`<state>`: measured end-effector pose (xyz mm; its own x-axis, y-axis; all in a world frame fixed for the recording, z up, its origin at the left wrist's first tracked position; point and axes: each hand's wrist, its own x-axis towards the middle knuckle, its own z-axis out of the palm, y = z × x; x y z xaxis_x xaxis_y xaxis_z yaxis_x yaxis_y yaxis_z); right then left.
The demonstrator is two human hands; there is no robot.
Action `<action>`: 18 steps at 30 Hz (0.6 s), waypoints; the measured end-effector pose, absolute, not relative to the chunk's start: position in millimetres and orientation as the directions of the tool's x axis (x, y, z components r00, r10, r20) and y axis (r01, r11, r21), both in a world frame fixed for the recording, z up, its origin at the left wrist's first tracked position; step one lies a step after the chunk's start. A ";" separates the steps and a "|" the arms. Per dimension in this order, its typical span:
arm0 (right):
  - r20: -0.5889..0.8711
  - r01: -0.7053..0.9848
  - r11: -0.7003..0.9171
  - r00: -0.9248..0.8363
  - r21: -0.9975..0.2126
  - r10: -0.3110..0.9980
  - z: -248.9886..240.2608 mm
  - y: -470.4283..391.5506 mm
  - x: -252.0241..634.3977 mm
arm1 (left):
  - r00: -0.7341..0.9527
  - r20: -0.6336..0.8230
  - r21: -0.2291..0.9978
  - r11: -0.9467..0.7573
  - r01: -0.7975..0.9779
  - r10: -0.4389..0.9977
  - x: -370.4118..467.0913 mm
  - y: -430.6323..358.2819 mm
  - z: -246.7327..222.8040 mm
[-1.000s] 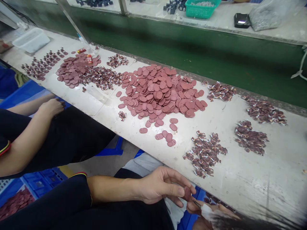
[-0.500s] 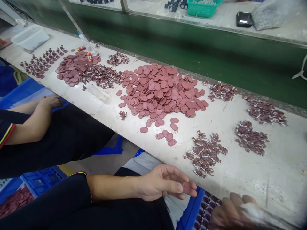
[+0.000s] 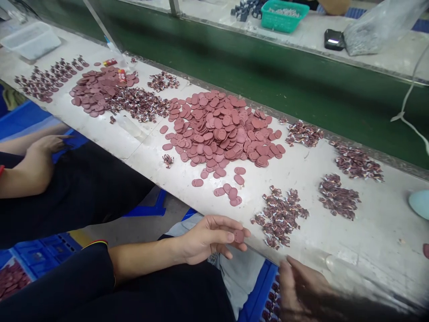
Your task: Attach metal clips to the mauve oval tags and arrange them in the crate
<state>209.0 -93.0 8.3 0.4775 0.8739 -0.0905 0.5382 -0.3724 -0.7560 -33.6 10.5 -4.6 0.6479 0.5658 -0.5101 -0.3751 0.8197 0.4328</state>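
Note:
My left hand (image 3: pixel 209 239) is closed in a pinch above the table's front edge. Between its thumb and fingers is a flat reddish-brown oval disc (image 3: pixel 238 236) with tiny holes. At the lower right, my right hand (image 3: pixel 301 286) is smeared by motion, and whether it holds anything cannot be made out. A blurred, clear bottle-like object (image 3: pixel 345 266) shows beside it at the table edge. Beyond both hands lies a cluster of small brown figure-like pieces (image 3: pixel 283 214). A few loose oval discs (image 3: pixel 231 193) are spread to its left, in front of a large disc pile (image 3: pixel 221 127).
More brown-piece clusters (image 3: pixel 338 197) lie to the right. Below the table edge, a blue crate (image 3: pixel 256 290) holds rows of pieces. A co-worker's hand (image 3: pixel 43 150) is at the left, near assembled figures (image 3: pixel 50 78). A pale rounded object (image 3: pixel 419 203) stands at the right edge.
The view has shifted slightly. My left hand still pinches the disc and appears farther left and higher. My right hand has turned, its fingers now pointing up-left, still blurred.

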 end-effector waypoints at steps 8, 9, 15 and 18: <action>0.135 0.869 -0.219 0.306 -0.443 0.942 -3.9 -83.5 192.7 | 0.651 -0.526 0.416 0.833 -0.365 0.548 -31.9 12.5 -0.7; 0.131 0.866 -0.219 0.306 -0.449 0.943 -2.0 -84.8 191.6 | 0.649 -0.526 0.417 0.832 -0.365 0.549 -31.9 11.9 -0.4; -0.152 0.630 -0.584 0.603 -0.512 0.783 3.1 -90.3 190.5 | 0.644 -0.525 0.427 0.827 -0.366 0.557 -29.0 6.2 -3.5; -0.262 0.542 -0.689 0.661 -0.482 0.703 -7.5 -93.3 196.7 | 0.649 -0.508 0.446 0.818 -0.364 0.566 -27.0 3.9 -5.9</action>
<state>196.7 -93.3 -7.5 0.6607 0.7034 -0.2622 0.5416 -0.6885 -0.4823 -27.0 3.9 -5.9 0.6493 0.5662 -0.5078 -0.3640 0.8176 0.4462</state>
